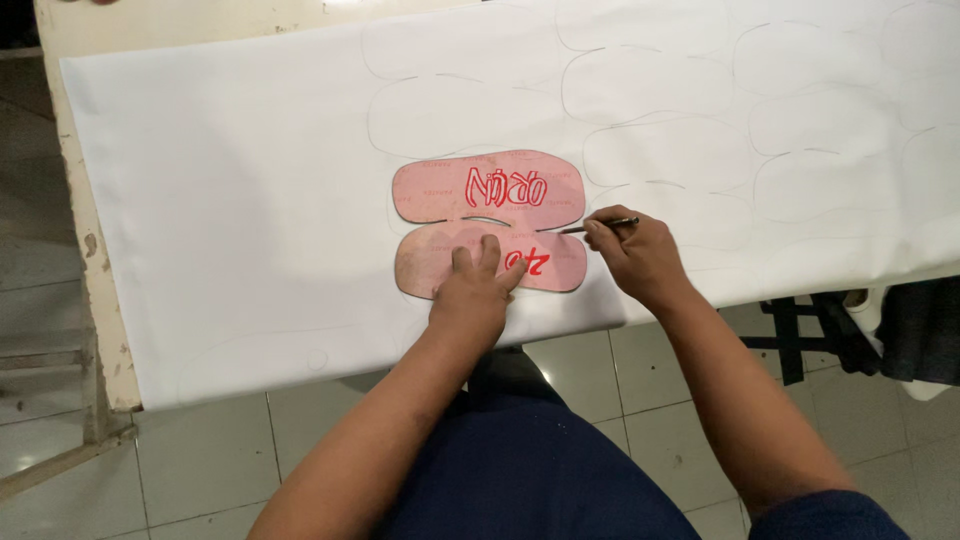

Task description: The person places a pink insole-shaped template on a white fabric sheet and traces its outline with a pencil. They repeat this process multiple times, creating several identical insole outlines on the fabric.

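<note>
Fingers of the left hand [478,290] are lying flat, pressing the thin, stiff-looking pink template [490,222] onto white fabric [230,200] on the bench [75,140]; the right hand [635,255] is pinching a pen [603,225] at its edge.

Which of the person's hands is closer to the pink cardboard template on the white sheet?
Left. The left hand presses flat on the pink cardboard template; the right hand sits just off its right edge, holding a thin pen.
</note>
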The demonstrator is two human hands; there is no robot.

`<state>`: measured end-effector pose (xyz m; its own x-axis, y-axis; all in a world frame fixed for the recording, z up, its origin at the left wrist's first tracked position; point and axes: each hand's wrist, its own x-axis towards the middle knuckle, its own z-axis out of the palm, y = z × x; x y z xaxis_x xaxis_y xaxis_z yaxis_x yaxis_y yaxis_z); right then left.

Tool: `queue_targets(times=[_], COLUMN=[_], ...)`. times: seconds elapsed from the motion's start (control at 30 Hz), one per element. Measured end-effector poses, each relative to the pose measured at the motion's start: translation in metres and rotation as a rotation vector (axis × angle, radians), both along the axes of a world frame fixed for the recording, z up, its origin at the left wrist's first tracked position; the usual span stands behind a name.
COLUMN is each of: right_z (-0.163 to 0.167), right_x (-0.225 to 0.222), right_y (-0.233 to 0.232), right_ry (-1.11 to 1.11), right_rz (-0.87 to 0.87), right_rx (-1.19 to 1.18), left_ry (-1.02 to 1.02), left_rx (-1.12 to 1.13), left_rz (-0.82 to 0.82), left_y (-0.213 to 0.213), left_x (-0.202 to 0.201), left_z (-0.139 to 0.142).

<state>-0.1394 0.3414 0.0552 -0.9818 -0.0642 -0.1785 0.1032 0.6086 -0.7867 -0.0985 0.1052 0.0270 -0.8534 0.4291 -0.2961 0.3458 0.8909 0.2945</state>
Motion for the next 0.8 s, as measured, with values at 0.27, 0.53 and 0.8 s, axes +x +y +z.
queue_targets(times=[0.27, 0.53, 0.8], right_z=[0.0, 0.002, -0.001], right_x=[0.018, 0.075, 0.098], right_y=[0.009, 0.007, -0.012], right_ry=[0.058, 0.099, 0.218], right_rz=[0.006, 0.055, 0.038], right_rx=[0.019, 0.25, 0.23], left_ry=[0.011, -0.033, -0.166], left_rx=[0.079, -0.005, 0.044], left_rz=[0.031, -0.067, 0.002], left_y=[-0.003, -0.011, -0.015], left_x=[-0.003, -0.013, -0.017], left_z=[-0.004, -0.005, 0.007])
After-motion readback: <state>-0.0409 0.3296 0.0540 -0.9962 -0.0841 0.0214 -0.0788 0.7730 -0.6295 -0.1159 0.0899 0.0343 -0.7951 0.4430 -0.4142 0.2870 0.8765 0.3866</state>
